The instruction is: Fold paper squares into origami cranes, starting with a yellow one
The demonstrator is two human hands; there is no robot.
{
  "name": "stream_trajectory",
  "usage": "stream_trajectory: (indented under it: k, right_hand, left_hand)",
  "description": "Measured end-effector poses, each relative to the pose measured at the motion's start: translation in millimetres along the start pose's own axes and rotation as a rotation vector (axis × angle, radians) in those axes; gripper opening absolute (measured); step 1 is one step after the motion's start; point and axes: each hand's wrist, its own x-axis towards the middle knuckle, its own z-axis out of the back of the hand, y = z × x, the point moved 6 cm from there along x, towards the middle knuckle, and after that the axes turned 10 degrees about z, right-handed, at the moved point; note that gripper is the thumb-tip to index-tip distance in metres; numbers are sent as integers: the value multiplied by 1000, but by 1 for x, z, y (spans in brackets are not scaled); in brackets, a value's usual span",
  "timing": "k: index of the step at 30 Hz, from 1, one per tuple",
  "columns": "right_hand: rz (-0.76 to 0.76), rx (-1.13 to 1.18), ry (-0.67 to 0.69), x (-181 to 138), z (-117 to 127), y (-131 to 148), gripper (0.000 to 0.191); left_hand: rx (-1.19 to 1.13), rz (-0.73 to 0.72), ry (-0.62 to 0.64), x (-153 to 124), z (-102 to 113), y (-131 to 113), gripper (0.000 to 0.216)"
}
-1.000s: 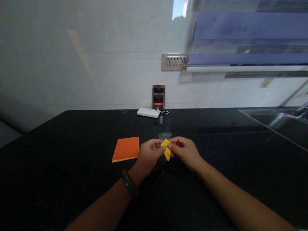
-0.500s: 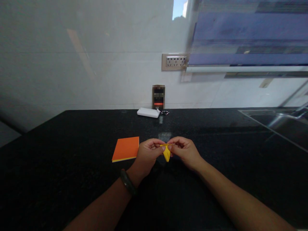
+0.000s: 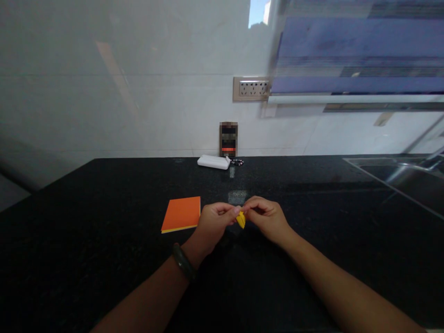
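Both my hands meet over the black counter (image 3: 104, 194) and pinch a small folded piece of yellow paper (image 3: 241, 220). My left hand (image 3: 214, 223), with a dark band on its wrist, grips the paper from the left. From the right, my right hand (image 3: 265, 217) holds it between thumb and fingers. Only a small yellow tip shows between the fingers. A stack of orange square paper (image 3: 182, 214) lies flat on the counter just left of my left hand.
A white flat device (image 3: 213, 162) and a small dark box (image 3: 228, 138) stand at the back by the tiled wall, under a socket plate (image 3: 251, 89). A steel sink (image 3: 398, 178) is set into the counter at the right.
My fingers have closed tighter over the yellow paper, so less of it shows. Both hands have drifted slightly up and together.
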Motion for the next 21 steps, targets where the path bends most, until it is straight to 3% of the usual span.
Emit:
stream_trajectory:
  k: [3,9,17,21]
  right_hand:
    - [-22,20,9,0,-2,-1,7]
    - [-315,105,43,-5,-7,-17,15]
    - [-317,42,143,-4,-9,-19,16]
    - [-286,28,105,-5,-9,-16,14]
  left_hand:
    - [18,6,1,1,0,0,18]
    - [23,9,5,3,-1,2,14]
    - [138,-76,-33,4,1,3,15]
    - [152,-135,-32,1,1,-1,14]
